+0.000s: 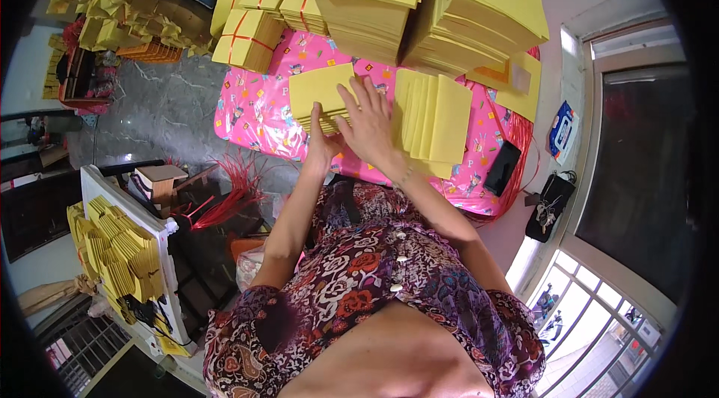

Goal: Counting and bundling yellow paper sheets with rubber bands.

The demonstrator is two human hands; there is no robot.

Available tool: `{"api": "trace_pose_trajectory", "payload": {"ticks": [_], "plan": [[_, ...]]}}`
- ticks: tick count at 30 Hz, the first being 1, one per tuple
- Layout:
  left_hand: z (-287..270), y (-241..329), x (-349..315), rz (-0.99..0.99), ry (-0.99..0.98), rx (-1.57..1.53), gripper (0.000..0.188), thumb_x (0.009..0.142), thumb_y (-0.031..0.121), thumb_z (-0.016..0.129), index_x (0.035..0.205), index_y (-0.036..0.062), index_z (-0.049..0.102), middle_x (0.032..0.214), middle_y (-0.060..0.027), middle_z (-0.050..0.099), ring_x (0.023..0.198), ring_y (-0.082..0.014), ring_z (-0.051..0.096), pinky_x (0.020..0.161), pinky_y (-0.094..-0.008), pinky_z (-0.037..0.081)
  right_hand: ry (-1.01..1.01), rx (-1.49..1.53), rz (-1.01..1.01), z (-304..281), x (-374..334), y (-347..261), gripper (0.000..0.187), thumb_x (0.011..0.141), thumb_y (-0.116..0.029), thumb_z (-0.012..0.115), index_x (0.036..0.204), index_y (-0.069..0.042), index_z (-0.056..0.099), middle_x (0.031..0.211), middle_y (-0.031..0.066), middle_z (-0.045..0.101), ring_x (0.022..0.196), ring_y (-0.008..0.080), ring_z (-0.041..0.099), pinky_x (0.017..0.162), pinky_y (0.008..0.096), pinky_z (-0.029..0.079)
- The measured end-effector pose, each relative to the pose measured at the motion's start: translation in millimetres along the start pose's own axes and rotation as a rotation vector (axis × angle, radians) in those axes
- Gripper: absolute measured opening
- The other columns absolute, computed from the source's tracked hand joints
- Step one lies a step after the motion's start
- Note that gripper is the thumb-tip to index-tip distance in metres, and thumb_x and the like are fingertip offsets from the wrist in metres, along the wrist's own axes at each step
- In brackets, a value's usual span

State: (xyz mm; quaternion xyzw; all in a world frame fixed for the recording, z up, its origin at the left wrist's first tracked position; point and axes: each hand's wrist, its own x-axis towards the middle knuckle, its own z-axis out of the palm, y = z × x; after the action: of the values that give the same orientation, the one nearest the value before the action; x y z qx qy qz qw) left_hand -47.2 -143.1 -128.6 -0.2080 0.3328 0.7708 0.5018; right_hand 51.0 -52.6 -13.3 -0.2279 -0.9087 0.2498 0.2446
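Fingers: those of the right hand [368, 122] are spread wide and laid flat on top of a small stack of yellow paper sheets [323, 95]; nothing is pinched between them. The left hand [320, 145] is curled at the stack's near edge, thumb upward, seemingly gripping the sheets from the side and below; how tightly cannot be told.

Position of stack: on the pink patterned table cover [255, 117], toward the near edge of the table, left of centre.

Step in hand, as judged: squaring or gathering a handful of sheets, one hand pressing, the other steadying the edge. The next move would call for keeping the edges aligned while the handful is lifted or shifted; loose sheets could slide.

Adjacent items:
- Fanned row of yellow sheets [434, 117], just right of the right hand, overlapping like tiles.
- Two tall stacks of yellow paper [479, 12] with a paler square printed at centre, along the far edge.
- Bundles tied with red string [251, 35], at the far left corner.
- Black phone [502, 167], near the right edge.
- Loose red string [225, 199], hanging below the near left corner.

Containers: a black pouch with keys [548, 207] hangs right of the table; contents unseen. A white shelf [161, 248] at lower left carries folded yellow papers [123, 252].
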Motion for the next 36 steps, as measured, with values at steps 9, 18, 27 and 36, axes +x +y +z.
{"api": "trace_pose_trajectory", "payload": {"ticks": [9,18,27,36], "plan": [[-25,-20,31,-0.019,0.255,-0.080,0.038,0.076,0.045,0.073,0.103,0.0209,0.061,0.090,-0.0005,0.061,0.073,-0.0176,0.055,0.059,-0.0351,0.044,-0.490,-0.152,0.135,65,-27,39,0.063,0.080,-0.015,0.064,0.138,-0.006,0.040,0.145,0.0200,0.034,0.137,0.0421,0.027,0.110,0.0597,0.022],[-1,-22,40,0.241,0.322,0.041,0.042,0.073,0.025,0.078,0.106,0.0070,0.060,0.087,-0.0047,0.061,0.073,-0.0180,0.060,0.059,-0.0286,0.048,-0.503,-0.110,0.280,62,-21,39,0.074,0.080,-0.019,0.065,0.143,-0.007,0.029,0.147,0.0202,0.026,0.136,0.0438,0.024,0.107,0.0592,0.028],[27,6,1,0.799,0.308,0.694,0.055,0.075,0.009,0.074,0.118,0.0016,0.040,0.106,-0.0104,0.053,0.095,-0.0183,0.055,0.081,-0.0327,0.047,-0.419,0.223,0.344,35,-27,28,0.064,0.084,-0.027,0.064,0.137,-0.004,0.036,0.133,0.0224,0.040,0.127,0.0432,0.037,0.103,0.0509,0.036],[72,22,-73,1.225,0.032,1.176,0.073,0.058,0.012,0.080,0.116,-0.0006,0.038,0.105,-0.0168,0.051,0.096,-0.0303,0.056,0.084,-0.0388,0.046,0.010,0.669,0.261,-49,-22,-8,0.037,0.086,-0.024,0.068,0.109,0.002,0.054,0.103,0.0158,0.059,0.096,0.0279,0.060,0.084,0.0362,0.048]]}}
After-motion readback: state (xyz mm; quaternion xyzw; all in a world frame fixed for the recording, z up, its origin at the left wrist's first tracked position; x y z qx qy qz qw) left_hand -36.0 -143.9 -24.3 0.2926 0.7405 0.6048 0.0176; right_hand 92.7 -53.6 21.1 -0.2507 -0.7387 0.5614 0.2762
